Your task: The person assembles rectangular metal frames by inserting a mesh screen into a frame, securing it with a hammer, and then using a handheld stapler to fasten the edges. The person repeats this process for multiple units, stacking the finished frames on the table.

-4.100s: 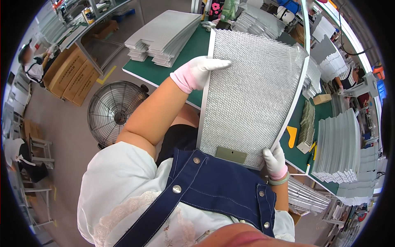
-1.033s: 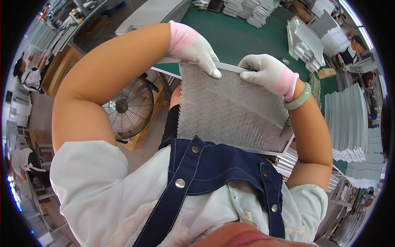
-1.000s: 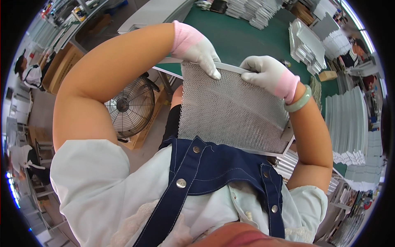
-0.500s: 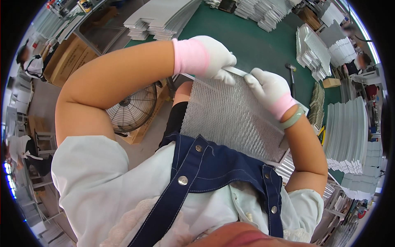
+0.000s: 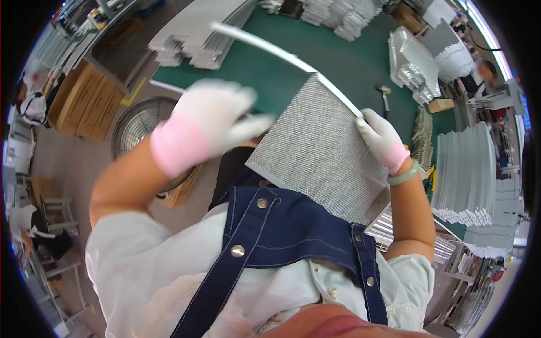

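A silvery metal mesh panel (image 5: 315, 149) leans in front of my apron, at the edge of the green table. A long white strip (image 5: 259, 42) runs along the panel's upper right edge, and its free end sticks out far to the left over the table. My right hand (image 5: 382, 139), in a white glove with a pink cuff, grips the strip and panel edge at the right corner. Off to the left of the mesh is my left hand (image 5: 211, 121), gloved alike and blurred by motion. Its fingers and thumb are apart with nothing between them.
A hammer (image 5: 384, 98) lies on the green table (image 5: 276, 62) beyond my right hand. Stacks of white panels (image 5: 191, 28) and mesh sheets (image 5: 414, 67) stand along it. A floor fan (image 5: 127, 132) and cardboard boxes (image 5: 90, 101) are at the left. Other people sit farther off.
My left hand has let go of the strip and swung left, toward me. The strip's long free end now shows. My right hand keeps its hold near the panel's corner.
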{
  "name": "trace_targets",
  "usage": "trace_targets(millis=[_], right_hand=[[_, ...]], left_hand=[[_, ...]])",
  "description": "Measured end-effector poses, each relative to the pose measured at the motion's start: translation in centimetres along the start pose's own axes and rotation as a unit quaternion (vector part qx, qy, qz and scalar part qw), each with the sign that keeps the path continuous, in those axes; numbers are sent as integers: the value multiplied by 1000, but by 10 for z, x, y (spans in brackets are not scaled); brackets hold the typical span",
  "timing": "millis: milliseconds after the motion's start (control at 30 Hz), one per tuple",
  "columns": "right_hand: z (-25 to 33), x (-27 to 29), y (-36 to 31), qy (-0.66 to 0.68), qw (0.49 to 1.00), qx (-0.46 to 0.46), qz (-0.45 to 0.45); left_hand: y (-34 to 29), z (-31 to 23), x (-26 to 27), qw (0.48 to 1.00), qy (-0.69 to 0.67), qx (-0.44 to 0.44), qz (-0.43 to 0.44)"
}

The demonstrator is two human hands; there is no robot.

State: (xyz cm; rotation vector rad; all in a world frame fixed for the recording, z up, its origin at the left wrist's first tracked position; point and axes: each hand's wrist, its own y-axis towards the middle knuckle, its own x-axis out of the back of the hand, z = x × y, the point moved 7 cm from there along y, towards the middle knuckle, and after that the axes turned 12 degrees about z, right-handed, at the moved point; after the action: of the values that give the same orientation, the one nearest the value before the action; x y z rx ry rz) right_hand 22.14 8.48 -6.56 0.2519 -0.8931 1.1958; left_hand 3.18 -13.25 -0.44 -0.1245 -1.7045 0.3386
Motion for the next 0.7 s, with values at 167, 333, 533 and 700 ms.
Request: trace_targets(millis=[167,333,533,700], right_hand=[[-20,32,-22,30,994,19,-103],[28,87,-56,183,913,48,-362],[-51,56,-37,325,838,192,-394],[-80,18,-11,315,911,178,-200]], left_hand=[[31,-33,-137,855,-489,-147,90],[57,-26,-2,698,-551,-240,-390],[134,-21,74,595,-649,-413,-234],[141,-24,61,622,-666,-377,-162]])
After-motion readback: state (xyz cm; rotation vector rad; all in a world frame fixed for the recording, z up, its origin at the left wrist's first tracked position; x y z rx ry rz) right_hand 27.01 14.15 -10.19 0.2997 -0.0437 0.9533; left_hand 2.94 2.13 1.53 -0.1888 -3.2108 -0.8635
